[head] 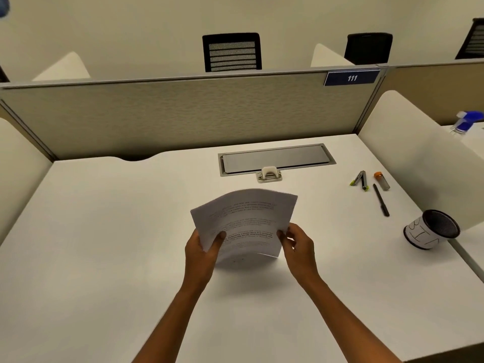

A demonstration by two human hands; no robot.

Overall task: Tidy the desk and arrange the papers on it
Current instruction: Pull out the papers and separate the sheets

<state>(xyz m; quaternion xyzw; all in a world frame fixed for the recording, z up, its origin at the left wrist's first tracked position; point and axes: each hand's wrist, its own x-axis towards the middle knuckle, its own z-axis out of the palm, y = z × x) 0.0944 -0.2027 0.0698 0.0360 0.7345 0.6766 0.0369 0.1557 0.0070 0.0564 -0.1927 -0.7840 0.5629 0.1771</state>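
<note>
Both forearms reach forward from the near edge of the white desk (104, 258), and between them a sheaf of printed papers (246, 221) is held above the desk's middle, its top bowing away from the person. The left hand (201, 252) grips the sheaf's lower left edge with the thumb curled over the front, while the right hand (297, 247) pinches the lower right edge, fingers bent around it. Well off to the right lie a black pen (381, 200), a stapler (360, 180), a small orange-capped tube (381, 181) and a mesh pen cup (432, 229) tipped on its side.
</note>
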